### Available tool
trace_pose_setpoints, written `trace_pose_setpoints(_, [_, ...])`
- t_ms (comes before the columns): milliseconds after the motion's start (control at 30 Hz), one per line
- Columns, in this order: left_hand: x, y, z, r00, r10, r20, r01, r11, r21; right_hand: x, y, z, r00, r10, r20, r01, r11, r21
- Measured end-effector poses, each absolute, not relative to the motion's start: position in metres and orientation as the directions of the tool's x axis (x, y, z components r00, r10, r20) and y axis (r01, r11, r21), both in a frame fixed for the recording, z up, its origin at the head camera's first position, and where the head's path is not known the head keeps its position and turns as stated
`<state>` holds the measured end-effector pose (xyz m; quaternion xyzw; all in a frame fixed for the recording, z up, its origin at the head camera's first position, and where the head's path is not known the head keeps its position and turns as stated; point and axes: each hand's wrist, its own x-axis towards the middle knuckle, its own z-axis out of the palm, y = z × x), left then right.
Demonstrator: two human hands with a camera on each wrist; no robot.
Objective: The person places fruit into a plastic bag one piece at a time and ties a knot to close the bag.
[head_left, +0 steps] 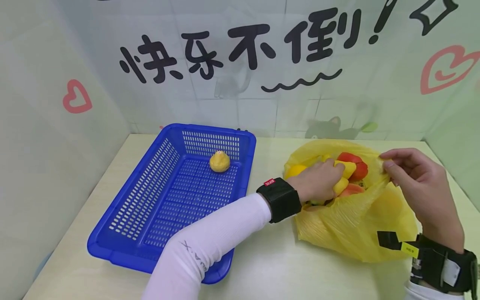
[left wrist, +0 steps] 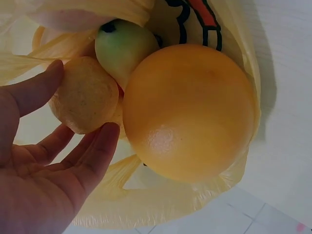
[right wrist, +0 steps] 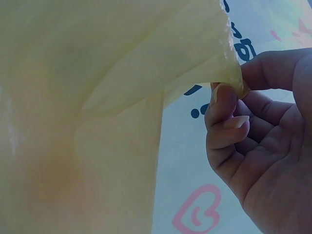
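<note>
A yellow plastic bag [head_left: 348,229] full of toy-like fruit and vegetables stands on the right of the table. My left hand [head_left: 318,179] reaches into its mouth. The left wrist view shows that hand's thumb and fingers pinching a round tan fruit [left wrist: 87,95], its exact kind unclear. Beside it lie a large orange ball-shaped fruit [left wrist: 190,112] and a green fruit [left wrist: 124,46]. Red pieces [head_left: 354,166] and yellow ones also show at the opening. With thumb and fingertips, my right hand [head_left: 427,187] pinches the bag's right rim. The bag's lower contents are hidden.
Left of the bag sits a blue perforated plastic basket [head_left: 168,200] holding one round yellowish fruit [head_left: 219,161]. My left forearm crosses over its right rim. A printed wall covering [head_left: 255,112] stands behind the pale table [head_left: 270,258].
</note>
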<state>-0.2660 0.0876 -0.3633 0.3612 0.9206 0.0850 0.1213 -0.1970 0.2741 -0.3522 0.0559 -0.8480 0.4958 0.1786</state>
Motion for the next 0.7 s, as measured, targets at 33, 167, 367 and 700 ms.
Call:
trace_pose_setpoints(33, [-0.266,0.087,-0.363,-0.712,0.682,-0.169,0.637,0.728,0.252,-0.197,0.274,-0.352,-0.93,0.082,0.358,-0.272,0.502,-0.821])
trace_pose_setpoints(167, [-0.267,0.085,-0.358,-0.709,0.682,-0.182,0.633,0.728,0.264,-0.197,0.274,-0.353,-0.929,0.081,0.362,-0.275,0.503,-0.819])
trace_pose_setpoints(367, [-0.27,0.074,-0.347,-0.678,0.717,-0.162,0.659,0.691,0.298,-0.198,0.273,-0.353,-0.926,0.084,0.367,-0.276,0.511,-0.814])
trace_pose_setpoints(700, [-0.277,0.053,-0.329,-0.661,0.731,-0.17,0.68,0.679,0.278,-0.198,0.273,-0.353,-0.93,0.08,0.359,-0.273,0.506,-0.818])
